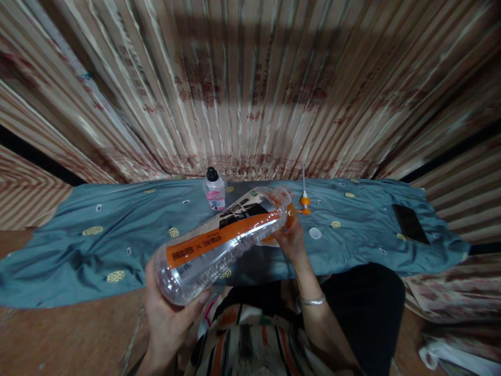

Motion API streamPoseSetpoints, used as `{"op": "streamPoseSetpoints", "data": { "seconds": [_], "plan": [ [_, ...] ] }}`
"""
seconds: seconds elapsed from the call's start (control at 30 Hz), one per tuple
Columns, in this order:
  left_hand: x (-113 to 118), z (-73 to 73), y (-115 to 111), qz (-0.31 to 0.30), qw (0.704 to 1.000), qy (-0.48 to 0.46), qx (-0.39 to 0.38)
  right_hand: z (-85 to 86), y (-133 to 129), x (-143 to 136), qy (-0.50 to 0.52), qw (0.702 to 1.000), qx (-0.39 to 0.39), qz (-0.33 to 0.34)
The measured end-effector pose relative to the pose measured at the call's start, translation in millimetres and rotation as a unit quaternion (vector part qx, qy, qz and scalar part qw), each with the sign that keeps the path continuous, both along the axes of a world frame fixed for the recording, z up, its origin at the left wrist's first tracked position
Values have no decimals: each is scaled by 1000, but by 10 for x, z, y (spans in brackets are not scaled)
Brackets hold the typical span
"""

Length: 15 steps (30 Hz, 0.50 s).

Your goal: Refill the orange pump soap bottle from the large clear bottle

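A large clear plastic bottle (pixel 223 245) with an orange, black and white label lies slantwise across the view, its mouth up and to the right. My left hand (pixel 168 308) is closed around its base end. Behind the bottle's neck, my right hand (pixel 291 240) is wrapped round an orange container (pixel 290 215), mostly hidden by the bottle and my fingers. The bottle's mouth is close to this container; I cannot tell if they touch. Just right of them lies an orange and white pump head (pixel 305 202) with its tube pointing away.
A small clear bottle (pixel 215 190) with a black cap and pink label stands at the back. A round white disc (pixel 314 233) and a dark phone (pixel 410 223) lie on the teal cloth (pixel 364 230) to the right. Striped curtains (pixel 250 104) hang behind.
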<state>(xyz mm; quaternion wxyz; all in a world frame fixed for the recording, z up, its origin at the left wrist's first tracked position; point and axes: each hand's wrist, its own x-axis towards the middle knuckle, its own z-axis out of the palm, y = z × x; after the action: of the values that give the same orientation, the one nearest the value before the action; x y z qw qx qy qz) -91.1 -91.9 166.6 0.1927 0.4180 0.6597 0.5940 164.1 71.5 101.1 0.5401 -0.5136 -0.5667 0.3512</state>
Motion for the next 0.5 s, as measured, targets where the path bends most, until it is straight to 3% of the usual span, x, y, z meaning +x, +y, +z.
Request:
{"op": "streamPoseSetpoints", "data": {
  "seconds": [0.5],
  "plan": [
    [10, -9, -16, -6, 1000, -26, -17, 46, -8, -3, 11, 1000, -8, 7]
  ]
}}
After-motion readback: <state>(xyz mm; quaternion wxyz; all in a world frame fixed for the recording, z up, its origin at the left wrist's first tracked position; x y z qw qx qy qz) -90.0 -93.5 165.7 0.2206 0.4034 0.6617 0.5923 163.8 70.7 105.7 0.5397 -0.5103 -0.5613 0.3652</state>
